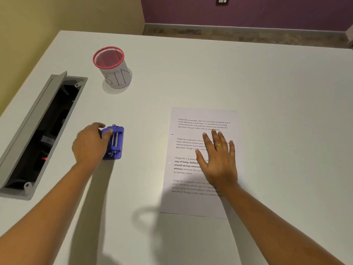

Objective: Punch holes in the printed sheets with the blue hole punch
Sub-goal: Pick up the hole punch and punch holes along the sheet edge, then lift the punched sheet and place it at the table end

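The blue hole punch (114, 143) stands on the white table (267, 83) at the left of centre. My left hand (88, 145) wraps its left side, thumb and fingers on its top. The printed sheets (186, 175) lie flat to the right, text facing up, with two small holes near their left edge. My right hand (218, 159) rests flat on the sheets with its fingers spread, a gold ring on one finger. A wide gap of table separates the punch from the paper.
A mesh cup (112, 66) with a red rim, labelled BIN, stands at the back left. An open grey cable hatch (38, 134) is sunk in the table's left side, its lid tilted up. Beyond the table's far edge are the floor and a purple wall.
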The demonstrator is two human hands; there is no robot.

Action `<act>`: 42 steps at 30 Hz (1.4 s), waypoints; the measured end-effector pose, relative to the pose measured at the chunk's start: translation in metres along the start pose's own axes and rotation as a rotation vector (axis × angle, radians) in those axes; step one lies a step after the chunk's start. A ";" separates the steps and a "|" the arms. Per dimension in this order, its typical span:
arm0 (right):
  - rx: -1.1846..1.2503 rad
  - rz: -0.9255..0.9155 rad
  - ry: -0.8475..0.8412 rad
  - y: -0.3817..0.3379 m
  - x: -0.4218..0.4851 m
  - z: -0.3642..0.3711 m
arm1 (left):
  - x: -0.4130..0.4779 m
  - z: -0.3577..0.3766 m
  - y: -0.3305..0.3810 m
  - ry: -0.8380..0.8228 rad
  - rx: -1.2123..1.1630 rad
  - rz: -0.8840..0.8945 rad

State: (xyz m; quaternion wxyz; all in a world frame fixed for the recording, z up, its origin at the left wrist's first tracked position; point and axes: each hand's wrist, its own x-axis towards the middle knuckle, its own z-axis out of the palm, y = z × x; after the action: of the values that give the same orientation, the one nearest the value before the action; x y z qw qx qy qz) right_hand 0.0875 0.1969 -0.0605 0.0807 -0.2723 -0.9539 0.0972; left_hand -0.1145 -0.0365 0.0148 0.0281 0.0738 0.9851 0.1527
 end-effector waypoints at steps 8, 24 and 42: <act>0.005 0.011 -0.026 -0.001 0.000 -0.003 | -0.041 0.033 0.070 -0.255 -0.364 0.155; 0.000 0.011 -0.058 -0.001 0.001 -0.004 | -0.050 0.055 0.114 -0.552 -0.880 -0.414; 0.198 0.038 -0.137 0.003 -0.004 -0.015 | -0.101 0.047 0.120 -0.488 -0.802 -0.060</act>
State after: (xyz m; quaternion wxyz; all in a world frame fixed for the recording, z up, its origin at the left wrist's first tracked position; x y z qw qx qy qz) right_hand 0.0950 0.1995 -0.0474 0.0398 -0.2739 -0.9375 0.2109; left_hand 0.0055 0.0746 0.0099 0.2895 0.0623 0.8147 0.4985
